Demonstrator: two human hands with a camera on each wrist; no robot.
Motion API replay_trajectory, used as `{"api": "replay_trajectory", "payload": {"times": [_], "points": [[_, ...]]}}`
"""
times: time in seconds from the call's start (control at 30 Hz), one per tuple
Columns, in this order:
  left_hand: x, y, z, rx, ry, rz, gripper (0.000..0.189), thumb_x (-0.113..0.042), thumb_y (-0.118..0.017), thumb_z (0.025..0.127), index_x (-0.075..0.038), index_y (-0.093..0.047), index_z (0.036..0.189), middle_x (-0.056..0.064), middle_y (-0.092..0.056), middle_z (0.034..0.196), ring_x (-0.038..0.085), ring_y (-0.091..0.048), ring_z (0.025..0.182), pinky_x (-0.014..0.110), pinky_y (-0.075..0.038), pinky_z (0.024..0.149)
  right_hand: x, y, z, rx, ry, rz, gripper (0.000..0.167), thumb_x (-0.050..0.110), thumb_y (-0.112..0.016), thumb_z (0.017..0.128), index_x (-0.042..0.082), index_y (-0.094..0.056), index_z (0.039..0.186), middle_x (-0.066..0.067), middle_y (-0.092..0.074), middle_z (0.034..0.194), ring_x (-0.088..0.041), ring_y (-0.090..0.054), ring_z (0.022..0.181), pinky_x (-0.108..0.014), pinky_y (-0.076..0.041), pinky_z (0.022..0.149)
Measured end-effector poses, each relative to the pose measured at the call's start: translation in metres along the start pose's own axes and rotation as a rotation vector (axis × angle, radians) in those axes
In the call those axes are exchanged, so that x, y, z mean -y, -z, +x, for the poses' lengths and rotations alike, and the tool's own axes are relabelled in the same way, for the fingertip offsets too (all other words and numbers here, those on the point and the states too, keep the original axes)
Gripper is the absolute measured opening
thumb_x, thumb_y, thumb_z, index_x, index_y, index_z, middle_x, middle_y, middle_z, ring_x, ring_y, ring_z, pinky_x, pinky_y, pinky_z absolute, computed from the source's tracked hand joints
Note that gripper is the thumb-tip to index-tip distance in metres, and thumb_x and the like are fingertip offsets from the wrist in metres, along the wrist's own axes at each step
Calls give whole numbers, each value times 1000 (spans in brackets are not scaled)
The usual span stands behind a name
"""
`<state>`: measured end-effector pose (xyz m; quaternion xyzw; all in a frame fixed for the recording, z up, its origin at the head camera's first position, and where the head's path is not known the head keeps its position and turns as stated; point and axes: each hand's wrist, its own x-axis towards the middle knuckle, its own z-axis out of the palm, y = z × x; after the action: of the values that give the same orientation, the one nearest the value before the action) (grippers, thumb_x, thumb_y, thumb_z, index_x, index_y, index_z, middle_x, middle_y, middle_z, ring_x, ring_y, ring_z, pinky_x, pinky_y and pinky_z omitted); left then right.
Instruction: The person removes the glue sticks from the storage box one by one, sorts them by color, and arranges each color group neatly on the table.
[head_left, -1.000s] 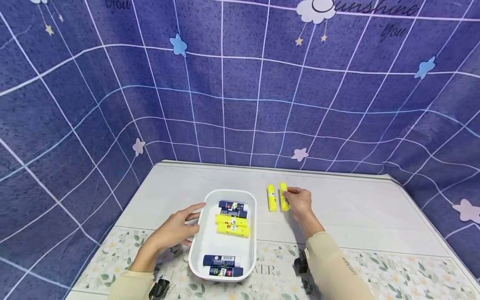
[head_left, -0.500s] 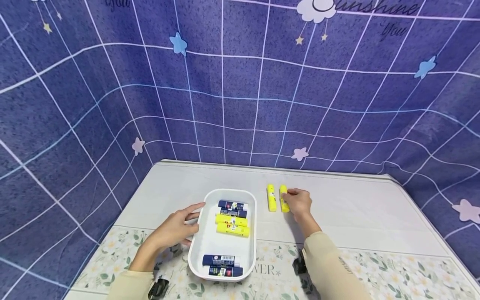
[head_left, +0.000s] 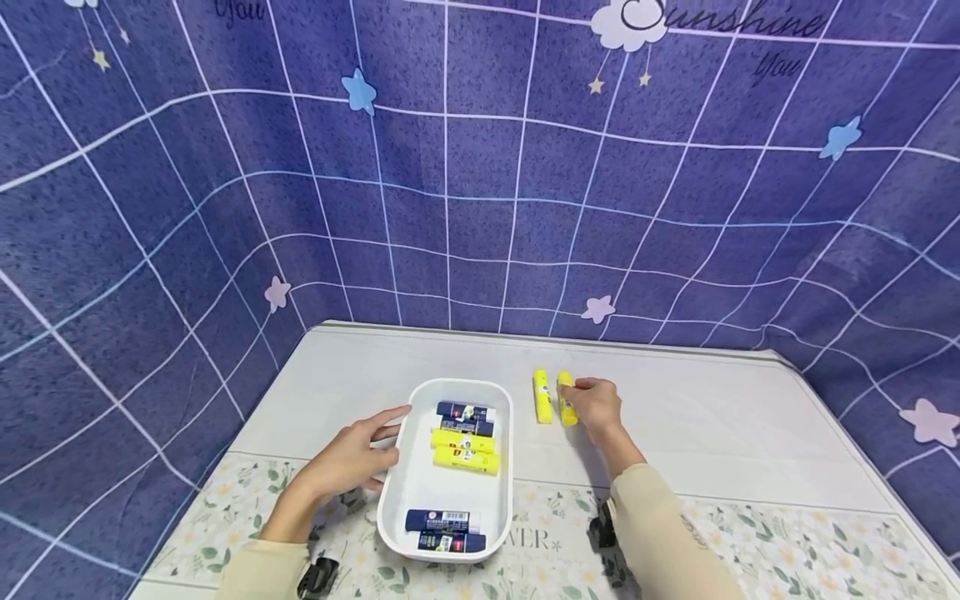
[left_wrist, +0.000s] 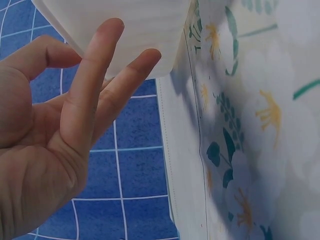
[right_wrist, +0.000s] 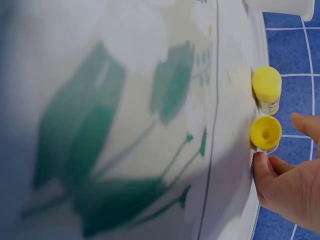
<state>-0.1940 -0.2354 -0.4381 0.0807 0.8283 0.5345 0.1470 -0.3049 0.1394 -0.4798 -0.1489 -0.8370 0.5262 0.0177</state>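
Observation:
My left hand (head_left: 356, 454) rests at the left side of a white plastic tray (head_left: 397, 508), with fingers spread along its outer wall. In the left wrist view, two extended fingertips lie against the tray's wall (left_wrist: 145, 30). Farther right, my right hand (head_left: 597, 407) pinches a yellow glue stick (head_left: 565, 403) lying on the table. The right wrist view shows that stick's hollow yellow end (right_wrist: 265, 134) beside the thumb, with the index finger raised above. A second yellow glue stick (head_left: 543, 397) lies parallel, just left of it.
Inside the tray, two yellow glue sticks (head_left: 467, 460) and two dark blue ones (head_left: 467, 411) lie at the far end; two more dark blue sticks (head_left: 442, 522) are at the near end. A purple-blue grid curtain (head_left: 480, 167) stands behind the table (head_left: 712, 417).
The glue stick under my right hand has shifted slightly nearer and to the left, toward the other one. My left hand and the tray stay in place.

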Motion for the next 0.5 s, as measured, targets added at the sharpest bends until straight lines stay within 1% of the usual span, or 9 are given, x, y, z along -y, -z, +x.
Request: {"api": "replay_trajectory", "payload": {"times": [0.07,0.13,0.17,0.23,0.33,0.4,0.5], "points": [[1,0,0,2,0,-1,71,-10,-62,99,-11,-32,163,33,-46,154,38,-75,105,42,-67,63,2,2,-2,26,12,3,52,25,-76,91,-6,-66,131,-26,-68,131,-33,-66,113,-29,-60,85],[2,1,0,5,1,-7,71,-11,-63,99,-11,-32,163,33,-45,154,38,-75,104,43,-67,63,4,5,-4,35,23,11,55,26,-74,92,-7,-62,136,-27,-66,134,-36,-64,121,-38,-59,99],[2,1,0,6,1,-9,70,-12,-63,100,-12,-32,163,33,-45,154,38,-75,104,43,-67,63,6,7,-5,35,26,21,57,26,-73,93,-7,-60,138,-27,-64,136,-37,-63,124,-43,-57,104],[3,1,0,11,0,-12,70,-13,-63,100,-12,-32,163,33,-45,155,38,-75,105,43,-68,64,10,10,-6,28,35,48,58,26,-70,95,-7,-57,142,-27,-61,138,-39,-61,126,-47,-54,109],[3,1,1,12,2,-3,70,-13,-63,100,-13,-32,163,33,-45,155,37,-75,105,43,-67,62,17,14,-8,20,68,107,57,23,-70,96,-6,-56,143,-26,-61,139,-37,-62,126,-44,-54,109],[3,1,2,14,2,5,70,-13,-63,100,-12,-32,163,33,-46,155,36,-75,103,43,-67,61,23,16,-11,46,107,175,55,20,-71,96,-6,-57,143,-25,-62,138,-35,-62,125,-37,-56,107],[3,2,3,15,2,15,70,-12,-63,100,-12,-32,163,32,-47,154,34,-76,101,44,-66,59,35,15,-18,128,178,261,54,17,-72,95,-5,-58,142,-25,-63,138,-26,-63,122,-24,-56,102]]}}
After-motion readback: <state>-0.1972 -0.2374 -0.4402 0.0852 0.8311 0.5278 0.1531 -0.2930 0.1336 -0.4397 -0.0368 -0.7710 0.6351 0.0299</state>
